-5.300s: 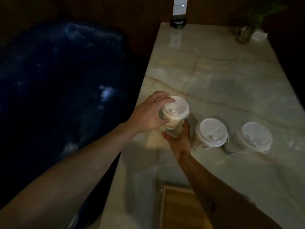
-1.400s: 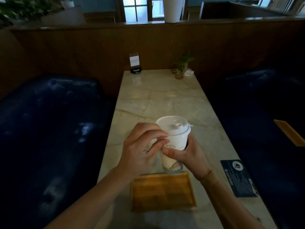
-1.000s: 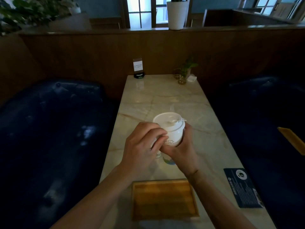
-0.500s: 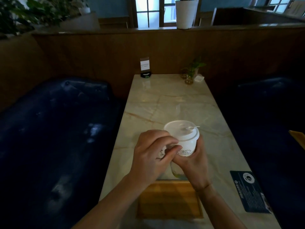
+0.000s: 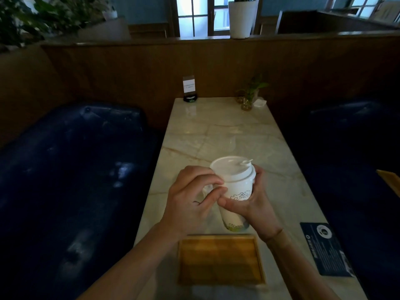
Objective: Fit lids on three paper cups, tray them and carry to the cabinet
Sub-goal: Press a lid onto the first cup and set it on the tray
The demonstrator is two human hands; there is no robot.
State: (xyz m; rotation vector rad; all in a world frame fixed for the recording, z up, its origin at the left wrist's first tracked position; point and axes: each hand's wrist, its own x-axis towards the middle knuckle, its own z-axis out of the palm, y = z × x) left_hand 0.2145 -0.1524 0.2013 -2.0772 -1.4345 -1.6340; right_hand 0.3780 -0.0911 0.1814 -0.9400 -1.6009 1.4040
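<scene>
Head view. Dim booth: a marble bench [image 5: 218, 135] runs between dark blue seats [image 5: 71, 169] toward a wood partition. Only one cup [image 5: 237, 197] shows, held above the bench beyond the wooden tray [image 5: 220, 259]. It stands nearly upright, long axis vertical, base tipped slightly toward the tray, with its white lid [image 5: 232, 168] on top. The right hand [image 5: 254, 207] wraps the cup wall and hides its right side; the left hand [image 5: 190, 204] curls its fingers against the cup under the lid rim. A dark card [image 5: 324, 249] lies at right, its print illegible.
</scene>
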